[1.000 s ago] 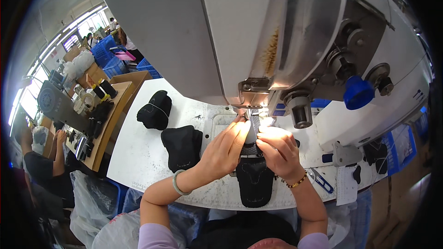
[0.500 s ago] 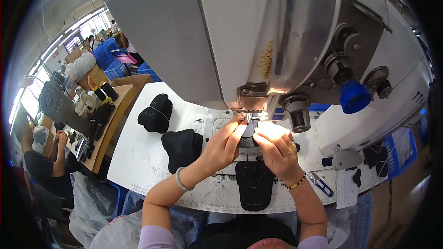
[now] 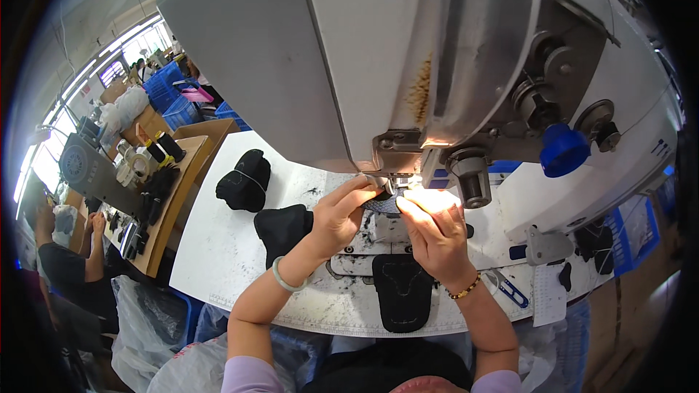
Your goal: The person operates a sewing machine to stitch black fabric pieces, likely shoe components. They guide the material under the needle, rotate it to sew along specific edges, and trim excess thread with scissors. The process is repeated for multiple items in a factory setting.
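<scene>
Under the head of a large white sewing machine (image 3: 262,51), both my hands pinch a small dark-and-grey fabric piece (image 3: 381,204) close to the needle. My left hand (image 3: 339,215) grips it from the left, with thumb and fingers together by the presser foot. On the opposite side, the fingertips of my right hand (image 3: 440,239) are closed at its edge, brightly lit by the machine lamp. My fingers and the glare hide much of the piece. Near the table's front edge, a black fabric piece (image 3: 403,293) with light stitching lies flat beside my right wrist.
A tied black bundle (image 3: 244,180) and a stack of black pieces (image 3: 281,230) lie on the white table (image 3: 211,262) at left. Blue-handled thread snips (image 3: 512,290) rest right of my wrist. Blue crates (image 3: 632,236) stand at far right. Another person (image 3: 73,262) works at left.
The small piece has shifted away from me under the needle, uncovering the metal plate in front. My left hand has moved slightly left; my right hand stays nearly in place.
</scene>
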{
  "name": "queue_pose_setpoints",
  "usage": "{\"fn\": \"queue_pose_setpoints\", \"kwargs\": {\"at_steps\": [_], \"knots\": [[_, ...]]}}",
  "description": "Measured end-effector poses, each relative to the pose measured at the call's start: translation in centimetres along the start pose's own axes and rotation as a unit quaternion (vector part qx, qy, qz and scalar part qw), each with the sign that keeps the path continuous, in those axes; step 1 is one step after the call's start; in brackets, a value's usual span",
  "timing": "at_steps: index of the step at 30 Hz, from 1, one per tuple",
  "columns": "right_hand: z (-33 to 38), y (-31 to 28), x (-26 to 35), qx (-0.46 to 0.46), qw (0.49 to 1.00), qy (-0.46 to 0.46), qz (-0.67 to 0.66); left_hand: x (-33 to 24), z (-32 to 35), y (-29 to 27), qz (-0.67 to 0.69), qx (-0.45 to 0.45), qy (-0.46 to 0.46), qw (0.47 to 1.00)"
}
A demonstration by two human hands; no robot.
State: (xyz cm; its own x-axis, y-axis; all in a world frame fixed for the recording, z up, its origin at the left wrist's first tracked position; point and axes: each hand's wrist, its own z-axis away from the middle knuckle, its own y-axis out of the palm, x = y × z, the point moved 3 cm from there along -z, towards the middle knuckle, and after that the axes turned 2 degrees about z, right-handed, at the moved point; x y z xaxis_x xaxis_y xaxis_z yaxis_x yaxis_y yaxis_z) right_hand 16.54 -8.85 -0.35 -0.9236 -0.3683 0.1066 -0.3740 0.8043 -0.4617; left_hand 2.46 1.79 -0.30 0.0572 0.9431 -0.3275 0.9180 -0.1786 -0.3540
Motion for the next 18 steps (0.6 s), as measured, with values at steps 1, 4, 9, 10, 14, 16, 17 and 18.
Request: {"fn": "queue_pose_setpoints", "kwargs": {"at_steps": [1, 4, 9, 10, 14, 16, 17, 18], "knots": [[0.2, 0.1, -0.1, -0.004, 1.0, 0.005, -0.003, 0.0, -0.2, 0.0, 0.008, -0.004, -0.001, 1.0], [0.5, 0.3, -0.2, -0.011, 1.0, 0.013, -0.01, -0.6, -1.0, -1.1, -0.051, 0.048, 0.044, 0.997], [0.7, 0.2, -0.3, -0.006, 1.0, 0.004, -0.012, -1.7, -1.2, -2.1, -0.131, 0.152, 0.066, 0.977], [0.8, 0.2, -0.3, -0.005, 1.0, 0.005, -0.014, -1.9, -1.4, -2.2, -0.121, 0.157, 0.056, 0.978], [0.6, 0.3, -0.2, -0.016, 1.0, 0.004, -0.013, -2.4, -2.0, -2.2, -0.107, 0.145, 0.023, 0.983], [0.4, 0.1, -0.2, -0.022, 1.0, -0.003, -0.01, -2.4, -2.0, -2.2, -0.114, 0.138, 0.021, 0.984], [0.3, 0.1, -0.2, -0.023, 1.0, 0.001, -0.015, -2.4, -1.9, -2.2, -0.119, 0.142, 0.025, 0.982], [0.3, 0.2, -0.2, -0.025, 1.0, 0.005, -0.018, -2.4, -1.9, -2.2, -0.123, 0.147, 0.031, 0.981]]}}
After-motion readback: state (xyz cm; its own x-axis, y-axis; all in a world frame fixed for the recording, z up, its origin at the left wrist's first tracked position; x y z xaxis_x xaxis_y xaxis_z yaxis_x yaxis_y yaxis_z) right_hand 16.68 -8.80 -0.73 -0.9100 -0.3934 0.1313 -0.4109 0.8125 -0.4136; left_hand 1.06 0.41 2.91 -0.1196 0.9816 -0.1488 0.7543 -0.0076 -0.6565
